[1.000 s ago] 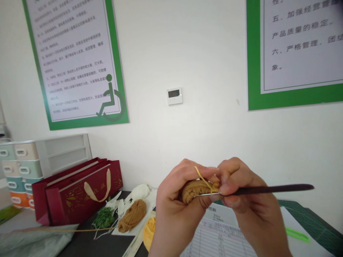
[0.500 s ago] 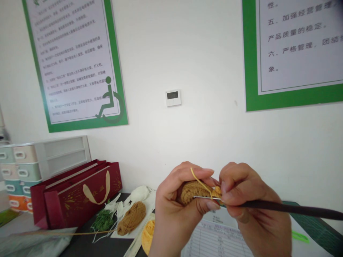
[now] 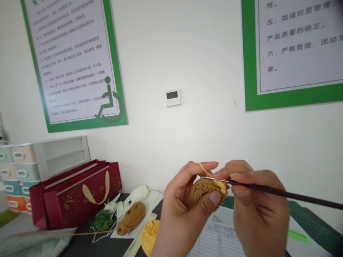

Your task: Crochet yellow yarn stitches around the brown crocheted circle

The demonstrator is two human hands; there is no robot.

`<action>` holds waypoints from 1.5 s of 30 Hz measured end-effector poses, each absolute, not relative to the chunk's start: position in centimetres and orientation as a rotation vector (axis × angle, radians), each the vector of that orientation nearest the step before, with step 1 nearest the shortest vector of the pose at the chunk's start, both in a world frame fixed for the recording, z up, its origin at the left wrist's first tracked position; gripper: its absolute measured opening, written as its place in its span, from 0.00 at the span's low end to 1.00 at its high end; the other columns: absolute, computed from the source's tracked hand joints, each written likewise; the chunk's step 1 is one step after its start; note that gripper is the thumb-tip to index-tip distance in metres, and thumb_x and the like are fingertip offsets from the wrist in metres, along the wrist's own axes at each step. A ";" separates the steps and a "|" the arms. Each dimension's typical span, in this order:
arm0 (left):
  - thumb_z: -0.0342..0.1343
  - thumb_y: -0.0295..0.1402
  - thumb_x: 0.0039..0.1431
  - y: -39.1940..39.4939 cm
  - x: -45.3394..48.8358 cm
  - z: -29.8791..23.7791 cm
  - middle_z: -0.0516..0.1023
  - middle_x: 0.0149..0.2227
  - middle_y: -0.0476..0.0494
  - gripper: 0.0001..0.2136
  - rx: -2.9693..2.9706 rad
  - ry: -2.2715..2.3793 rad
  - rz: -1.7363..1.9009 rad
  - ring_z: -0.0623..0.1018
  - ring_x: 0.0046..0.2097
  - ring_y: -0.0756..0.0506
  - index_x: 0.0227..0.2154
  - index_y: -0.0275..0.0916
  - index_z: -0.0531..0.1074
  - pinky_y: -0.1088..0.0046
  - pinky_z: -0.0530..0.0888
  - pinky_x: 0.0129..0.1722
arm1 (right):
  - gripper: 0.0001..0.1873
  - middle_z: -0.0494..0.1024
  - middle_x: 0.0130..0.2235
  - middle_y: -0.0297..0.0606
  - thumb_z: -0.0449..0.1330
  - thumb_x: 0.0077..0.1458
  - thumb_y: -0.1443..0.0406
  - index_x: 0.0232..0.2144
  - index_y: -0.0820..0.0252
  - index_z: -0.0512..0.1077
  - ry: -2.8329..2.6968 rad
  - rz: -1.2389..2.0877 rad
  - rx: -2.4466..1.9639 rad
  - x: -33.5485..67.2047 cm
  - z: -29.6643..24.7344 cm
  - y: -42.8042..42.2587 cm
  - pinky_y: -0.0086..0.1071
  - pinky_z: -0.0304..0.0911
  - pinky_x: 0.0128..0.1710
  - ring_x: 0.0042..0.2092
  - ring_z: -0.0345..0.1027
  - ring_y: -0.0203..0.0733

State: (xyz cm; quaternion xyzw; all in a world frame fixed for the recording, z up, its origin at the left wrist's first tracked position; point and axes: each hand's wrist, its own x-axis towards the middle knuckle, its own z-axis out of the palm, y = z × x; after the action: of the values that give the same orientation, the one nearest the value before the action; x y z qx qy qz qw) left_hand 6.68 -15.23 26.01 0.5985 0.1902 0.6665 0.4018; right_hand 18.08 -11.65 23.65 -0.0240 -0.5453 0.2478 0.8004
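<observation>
My left hand [image 3: 184, 207] is closed around a brown crocheted piece [image 3: 204, 191] with a yellow edge [image 3: 221, 186], its thumb pressed on the front. A yellow yarn strand [image 3: 205, 169] runs over the left index finger down to the work. Between thumb and fingers, my right hand [image 3: 257, 203] pinches a crochet hook [image 3: 268, 190] with a dark handle. The hook's thin metal tip lies along the top edge of the crocheted piece, by the yellow stitches. Part of the piece is hidden behind the left thumb and palm.
Left of my hands lie a yellow yarn ball [image 3: 150, 237], a brown yarn skein [image 3: 132, 218], green yarn [image 3: 102, 220] and white yarn [image 3: 139, 193]. Behind them stand a dark red gift bag [image 3: 77, 196] and drawers [image 3: 25, 171]. Printed paper [image 3: 217, 235], a green mat [image 3: 313, 228] and a bright green item [image 3: 298, 235] lie below.
The hook has risen from the front of the brown piece to its top edge. My right hand has turned and its grip has shifted along the handle. The left thumb now covers the piece's front.
</observation>
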 end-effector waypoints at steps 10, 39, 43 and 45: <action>0.69 0.27 0.56 -15.0 6.7 25.9 0.73 0.42 0.45 0.13 1.635 0.524 1.769 0.77 0.43 0.45 0.43 0.48 0.84 0.71 0.75 0.42 | 0.04 0.79 0.37 0.32 0.61 0.66 0.58 0.40 0.48 0.72 -1.103 0.892 0.005 18.3 23.3 -11.0 0.31 0.66 0.31 0.37 0.72 0.38; 0.72 0.26 0.52 -15.1 6.9 25.9 0.73 0.36 0.48 0.13 1.518 0.514 1.764 0.73 0.35 0.52 0.41 0.46 0.85 0.80 0.71 0.33 | 0.03 0.82 0.37 0.36 0.59 0.67 0.66 0.43 0.53 0.72 -1.374 0.367 0.057 21.1 24.4 -10.9 0.40 0.68 0.36 0.39 0.75 0.44; 0.71 0.26 0.53 -15.0 6.6 25.8 0.73 0.37 0.47 0.13 1.581 0.536 1.778 0.73 0.35 0.52 0.41 0.46 0.85 0.80 0.71 0.32 | 0.08 0.82 0.39 0.38 0.60 0.64 0.71 0.44 0.56 0.74 -1.458 0.105 0.061 21.7 24.3 -10.9 0.47 0.70 0.39 0.41 0.76 0.47; 0.70 0.26 0.54 -14.9 6.5 25.8 0.73 0.37 0.47 0.14 1.631 0.540 1.772 0.73 0.36 0.52 0.42 0.47 0.84 0.80 0.71 0.33 | 0.12 0.82 0.43 0.40 0.61 0.60 0.74 0.44 0.57 0.74 -1.511 -0.035 0.051 22.2 23.9 -10.7 0.49 0.71 0.39 0.42 0.76 0.48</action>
State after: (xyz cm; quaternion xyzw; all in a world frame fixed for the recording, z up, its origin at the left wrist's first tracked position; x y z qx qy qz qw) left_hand 6.52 -14.88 25.76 0.6237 0.2066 0.6776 0.3304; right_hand 22.24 -10.71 23.91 0.0231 -0.6854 -0.0159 0.7276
